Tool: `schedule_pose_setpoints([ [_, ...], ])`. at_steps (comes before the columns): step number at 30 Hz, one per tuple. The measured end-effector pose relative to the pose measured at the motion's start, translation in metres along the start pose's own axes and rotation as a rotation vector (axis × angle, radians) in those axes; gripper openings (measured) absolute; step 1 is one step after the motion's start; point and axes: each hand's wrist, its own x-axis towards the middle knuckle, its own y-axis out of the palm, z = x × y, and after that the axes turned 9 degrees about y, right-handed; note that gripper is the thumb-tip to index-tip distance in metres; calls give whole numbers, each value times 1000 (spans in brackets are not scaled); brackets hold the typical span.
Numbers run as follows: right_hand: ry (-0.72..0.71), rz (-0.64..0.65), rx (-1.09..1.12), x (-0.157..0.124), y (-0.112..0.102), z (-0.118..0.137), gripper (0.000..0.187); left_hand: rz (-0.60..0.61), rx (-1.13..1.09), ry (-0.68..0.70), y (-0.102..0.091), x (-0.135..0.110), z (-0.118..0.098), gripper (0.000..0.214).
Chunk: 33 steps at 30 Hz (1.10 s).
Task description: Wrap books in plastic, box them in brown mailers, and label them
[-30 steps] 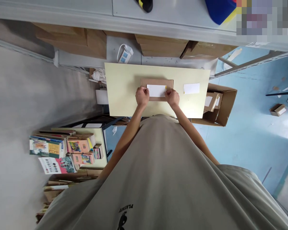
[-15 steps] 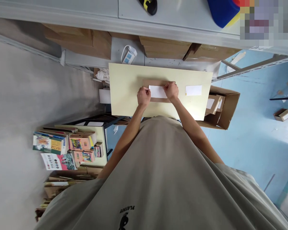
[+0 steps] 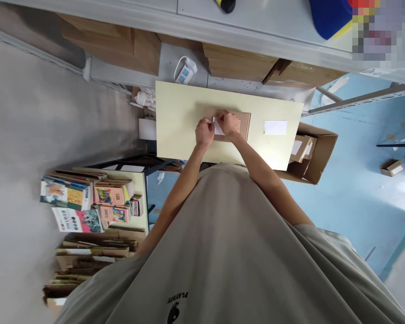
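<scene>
My left hand [image 3: 205,132] is at the left edge of a white rectangular paper label [image 3: 218,129]. Its thumb and fingers are drawn together there; whether they pinch the paper or only press it, I cannot tell. My right hand [image 3: 229,124] is just beside it, over the label's middle and right part, fingers curled inward; the paper beneath is hidden, and I cannot tell whether they have hold of it. The label lies on a flat brown cardboard parcel [image 3: 245,126], below both sets of fingers, and the parcel rests on a pale yellow rectangular tabletop [image 3: 178,121].

To the right of my right fingers, clear of the parcel, lies a second white rectangular label [image 3: 275,127] with a small yellow mark at one corner. Farther right, beside the tabletop's edge, stands a brown cardboard box [image 3: 319,157], uncovered, containing smaller brown parcels [image 3: 303,146]. Ahead of my left fingers, past the far edge, a white power strip with blue sockets [image 3: 186,70] lies on a grey shelf [image 3: 167,63].
</scene>
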Motion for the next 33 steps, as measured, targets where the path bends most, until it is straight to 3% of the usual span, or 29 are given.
schedule_pose_setpoints([
  [3, 39, -10, 12, -1, 1, 5, 28, -13, -44, 5, 0, 0, -2, 30],
  [9, -4, 88, -14, 9, -8, 0, 27, 7, -40, -20, -1, 0, -4, 31],
  [13, 52, 59, -13, 11, -11, 3, 19, 53, -41, -6, -4, -3, -3, 28],
  [19, 128, -31, 16, 12, -4, 13, 34, 8, -81, -108, -8, -10, -2, 36],
  [23, 82, 39, -20, 7, 2, 10, 29, 0, -98, -166, -12, -7, 1, 40],
  [29, 0, 122, -52, 5, 9, 8, 57, 103, -191, -138, -20, -4, 6, 48],
  [33, 43, 91, 27, 10, 8, 2, 35, 94, -212, -174, -25, -4, 3, 51],
])
